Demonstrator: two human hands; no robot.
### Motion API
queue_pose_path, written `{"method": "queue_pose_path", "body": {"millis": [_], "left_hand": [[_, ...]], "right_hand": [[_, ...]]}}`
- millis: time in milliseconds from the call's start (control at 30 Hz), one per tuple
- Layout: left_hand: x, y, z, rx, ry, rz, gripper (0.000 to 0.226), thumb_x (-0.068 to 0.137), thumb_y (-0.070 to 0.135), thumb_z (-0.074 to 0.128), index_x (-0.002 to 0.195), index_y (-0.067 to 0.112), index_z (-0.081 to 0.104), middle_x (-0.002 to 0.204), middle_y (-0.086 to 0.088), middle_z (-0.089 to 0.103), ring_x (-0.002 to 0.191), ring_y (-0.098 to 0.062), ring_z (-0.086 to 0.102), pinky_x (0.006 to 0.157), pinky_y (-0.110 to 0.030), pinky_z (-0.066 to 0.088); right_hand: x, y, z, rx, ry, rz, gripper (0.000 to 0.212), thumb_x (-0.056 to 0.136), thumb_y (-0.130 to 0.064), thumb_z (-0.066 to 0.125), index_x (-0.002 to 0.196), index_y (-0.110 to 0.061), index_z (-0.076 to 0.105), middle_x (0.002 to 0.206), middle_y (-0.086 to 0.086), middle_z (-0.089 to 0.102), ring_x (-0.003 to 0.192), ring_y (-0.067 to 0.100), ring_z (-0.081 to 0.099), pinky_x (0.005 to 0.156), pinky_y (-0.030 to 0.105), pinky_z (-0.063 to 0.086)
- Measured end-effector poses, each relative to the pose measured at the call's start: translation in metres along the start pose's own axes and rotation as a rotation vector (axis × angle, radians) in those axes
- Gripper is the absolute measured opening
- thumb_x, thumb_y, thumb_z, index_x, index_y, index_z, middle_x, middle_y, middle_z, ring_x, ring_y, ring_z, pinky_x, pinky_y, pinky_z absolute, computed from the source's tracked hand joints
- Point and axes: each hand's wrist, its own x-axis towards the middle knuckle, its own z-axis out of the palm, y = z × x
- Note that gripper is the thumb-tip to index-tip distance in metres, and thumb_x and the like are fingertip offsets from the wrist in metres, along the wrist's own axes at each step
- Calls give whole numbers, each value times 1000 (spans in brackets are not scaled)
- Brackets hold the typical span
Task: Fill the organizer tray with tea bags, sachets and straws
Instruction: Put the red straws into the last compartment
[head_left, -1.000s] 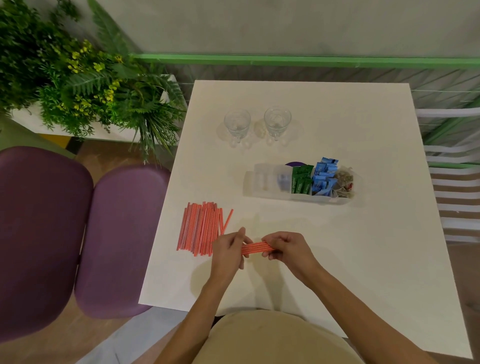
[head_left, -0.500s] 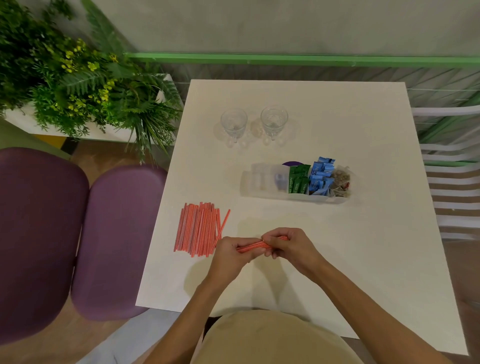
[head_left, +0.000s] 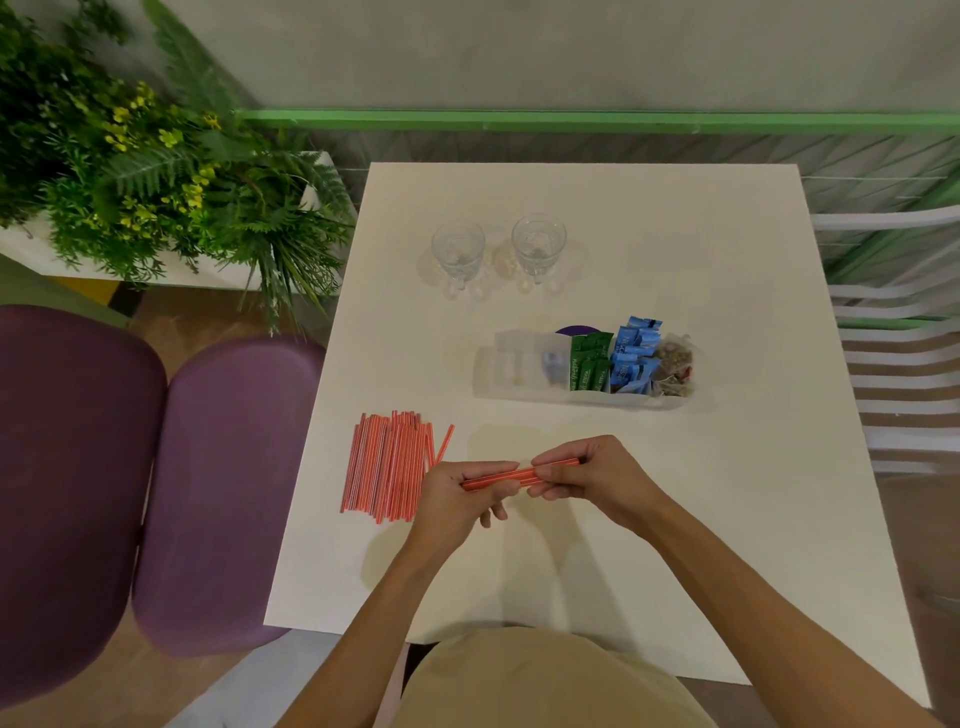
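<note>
Both hands share one small bundle of orange straws (head_left: 514, 475) above the bench (head_left: 727, 519): the left hand (head_left: 457, 496) is clenched around its left end, and the right hand (head_left: 587, 475) pinches its right end. How many straws the bundle holds cannot be told. Just left of the grip, a loose pile of straws (head_left: 387, 465) lies flat. Farther back, the clear organizer tray (head_left: 501, 371) holds green sachets (head_left: 589, 364), blue sachets (head_left: 634, 356) and tea bags (head_left: 675, 366). Two glasses (head_left: 460, 254) stand behind it.
</note>
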Motion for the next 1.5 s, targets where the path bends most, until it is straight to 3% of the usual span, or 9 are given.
{"method": "queue_pose_path", "body": {"millis": [300, 500, 633, 767, 900, 1000, 1200, 1367, 1500], "left_hand": [[33, 10, 16, -144, 67, -21, 23, 78, 9, 77, 100, 13, 77, 79, -15, 73, 53, -17, 60, 52, -25, 51], [69, 21, 28, -90, 122, 43, 18, 83, 16, 75, 101, 18, 76, 87, -4, 76, 71, -15, 71, 57, -24, 53], [104, 27, 16, 427, 253, 218, 43, 78, 32, 79, 118, 23, 66, 118, 9, 65, 106, -5, 58, 82, -20, 47], [142, 36, 0, 1022, 68, 313, 92, 71, 43, 81, 148, 24, 33, 153, 1, 31, 139, -21, 26, 107, -37, 33], [167, 37, 0, 1281, -69, 236, 110, 70, 52, 79, 154, 23, 14, 161, 1, 12, 147, -25, 10, 112, -46, 28], [172, 32, 1, 1236, -92, 220, 106, 71, 46, 80, 153, 22, 18, 158, 1, 22, 144, -23, 20, 108, -42, 34], [174, 25, -2, 1117, -80, 256, 102, 70, 39, 83, 151, 24, 24, 156, 2, 25, 139, -22, 29, 107, -37, 38], [173, 24, -3, 1093, -70, 280, 101, 69, 39, 83, 151, 24, 26, 156, 4, 26, 138, -21, 32, 104, -35, 38], [171, 24, -3, 1076, -72, 281, 101, 69, 40, 83, 151, 24, 25, 156, 5, 25, 137, -21, 34, 103, -36, 40]], "right_hand": [[25, -48, -20, -143, -32, -11, 14, 81, -2, 73, 94, 4, 73, 90, 26, 73, 82, 34, 74, 67, 26, 60], [49, -112, -38, -440, -20, -17, 13, 81, 7, 70, 93, 11, 70, 80, 23, 74, 76, 32, 74, 66, 25, 60], [70, -164, -55, -685, 85, -47, 12, 80, 3, 73, 90, 9, 71, 73, 13, 75, 71, 26, 75, 62, 23, 60], [98, -183, -57, -964, 117, -50, 9, 80, 1, 74, 88, 5, 71, 72, 17, 74, 60, 17, 73, 57, 22, 59], [121, -169, -43, -1222, 8, -6, 7, 82, 2, 71, 88, 4, 71, 73, 18, 73, 56, 15, 71, 56, 22, 59], [131, -155, -34, -1327, -55, 35, 5, 83, 4, 69, 87, 4, 70, 66, 13, 70, 49, 10, 67, 49, 17, 54], [140, -147, -32, -1459, -91, 25, 10, 84, 4, 64, 89, 2, 72, 66, 8, 67, 58, 18, 67, 50, 19, 51], [136, -131, -31, -1679, -104, -111, 20, 90, -6, 48, 91, 0, 67, 94, 14, 66, 86, 29, 63, 75, 37, 53], [132, -119, -34, -1772, -115, -212, 19, 94, -11, 45, 86, -3, 60, 88, 6, 48, 77, 21, 47, 66, 29, 34]]}}
